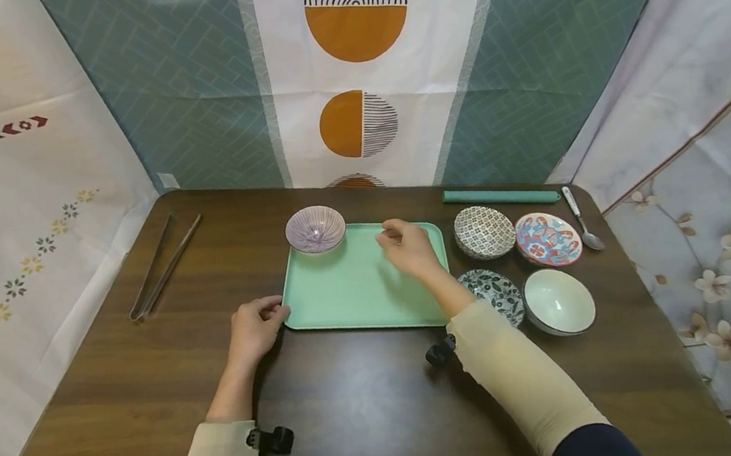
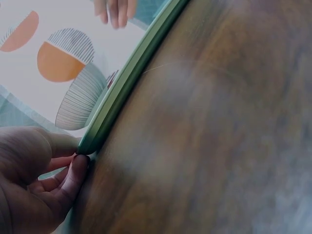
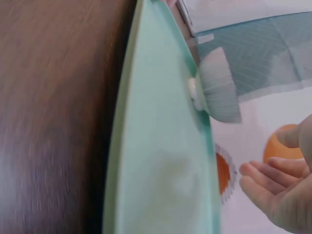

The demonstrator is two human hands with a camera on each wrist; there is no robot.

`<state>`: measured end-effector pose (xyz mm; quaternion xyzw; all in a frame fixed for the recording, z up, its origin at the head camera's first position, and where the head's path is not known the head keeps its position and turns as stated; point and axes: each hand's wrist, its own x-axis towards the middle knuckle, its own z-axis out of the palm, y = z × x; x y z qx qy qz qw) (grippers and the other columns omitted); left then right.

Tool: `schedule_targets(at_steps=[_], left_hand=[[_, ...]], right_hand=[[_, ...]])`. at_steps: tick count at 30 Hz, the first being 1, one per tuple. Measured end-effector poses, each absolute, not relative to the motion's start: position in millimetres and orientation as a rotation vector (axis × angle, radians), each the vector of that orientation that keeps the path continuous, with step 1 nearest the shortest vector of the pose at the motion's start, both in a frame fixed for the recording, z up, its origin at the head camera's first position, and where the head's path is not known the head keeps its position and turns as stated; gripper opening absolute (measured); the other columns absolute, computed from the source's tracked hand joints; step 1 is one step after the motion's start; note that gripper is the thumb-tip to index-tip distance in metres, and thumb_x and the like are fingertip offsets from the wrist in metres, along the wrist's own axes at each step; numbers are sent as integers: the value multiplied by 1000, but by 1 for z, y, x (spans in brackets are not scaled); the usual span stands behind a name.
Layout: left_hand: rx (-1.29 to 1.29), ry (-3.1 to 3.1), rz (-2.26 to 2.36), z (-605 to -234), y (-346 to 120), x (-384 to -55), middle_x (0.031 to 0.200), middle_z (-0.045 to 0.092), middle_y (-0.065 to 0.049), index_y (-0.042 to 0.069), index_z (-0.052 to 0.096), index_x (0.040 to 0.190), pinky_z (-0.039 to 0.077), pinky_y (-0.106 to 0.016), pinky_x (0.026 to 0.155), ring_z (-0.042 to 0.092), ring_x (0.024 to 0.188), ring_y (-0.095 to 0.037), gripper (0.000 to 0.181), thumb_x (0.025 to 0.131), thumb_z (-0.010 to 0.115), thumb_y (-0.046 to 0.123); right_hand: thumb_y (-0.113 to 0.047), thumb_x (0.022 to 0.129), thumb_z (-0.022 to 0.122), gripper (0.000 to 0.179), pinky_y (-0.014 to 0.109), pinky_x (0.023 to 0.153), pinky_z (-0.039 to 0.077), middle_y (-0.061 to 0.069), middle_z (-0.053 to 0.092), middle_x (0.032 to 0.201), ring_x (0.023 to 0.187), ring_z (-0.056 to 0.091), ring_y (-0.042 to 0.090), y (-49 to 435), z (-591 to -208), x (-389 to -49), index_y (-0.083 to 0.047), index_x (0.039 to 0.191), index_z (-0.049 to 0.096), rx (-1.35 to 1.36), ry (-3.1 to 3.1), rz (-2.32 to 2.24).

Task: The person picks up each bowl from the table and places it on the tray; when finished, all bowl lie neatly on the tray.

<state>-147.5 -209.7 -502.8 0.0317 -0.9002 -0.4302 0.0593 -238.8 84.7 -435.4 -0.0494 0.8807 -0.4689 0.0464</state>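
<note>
A mint-green rectangular tray lies on the brown table. At its near left corner my left hand grips the rim, and the left wrist view has thumb and fingers meeting at the tray's edge. A purple-streaked bowl stands on the far left corner of the tray; the right wrist view has it side-on, on its small white foot. Above the tray's right half hovers my right hand, its fingers loosely bent with nothing between them.
Right of the tray stand a patterned bowl, a red-and-blue dish, a dark leafy dish, partly behind my right sleeve, and a white bowl. Beyond them lie a spoon and a green roll. Metal tongs lie far left.
</note>
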Motion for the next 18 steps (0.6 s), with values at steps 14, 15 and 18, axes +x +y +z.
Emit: schedule_targets(at_steps=[14, 15, 18], left_hand=[[119, -2734, -1313, -506, -211, -148, 91, 74, -13, -4, 75, 113, 52, -37, 74, 68, 84, -25, 26, 94, 73, 14], [121, -2735, -1316, -506, -211, -148, 92, 73, -13, -4, 74, 113, 52, -37, 74, 68, 84, -25, 26, 94, 73, 14], [126, -2735, -1329, -505, -211, -147, 92, 73, -13, -4, 74, 114, 52, -36, 74, 67, 84, -25, 27, 94, 73, 14]], right_hand=[[-26, 104, 60, 43, 49, 99, 50, 18, 65, 129, 124, 59, 37, 147, -411, -210, -3, 140, 56, -229, 2779, -1349], [-26, 104, 60, 43, 49, 99, 49, 19, 64, 129, 124, 59, 37, 151, -410, -208, -3, 140, 56, -228, 2778, -1359], [-26, 104, 60, 44, 48, 100, 49, 20, 64, 130, 123, 59, 38, 165, -407, -202, -1, 140, 56, -228, 2795, -1368]])
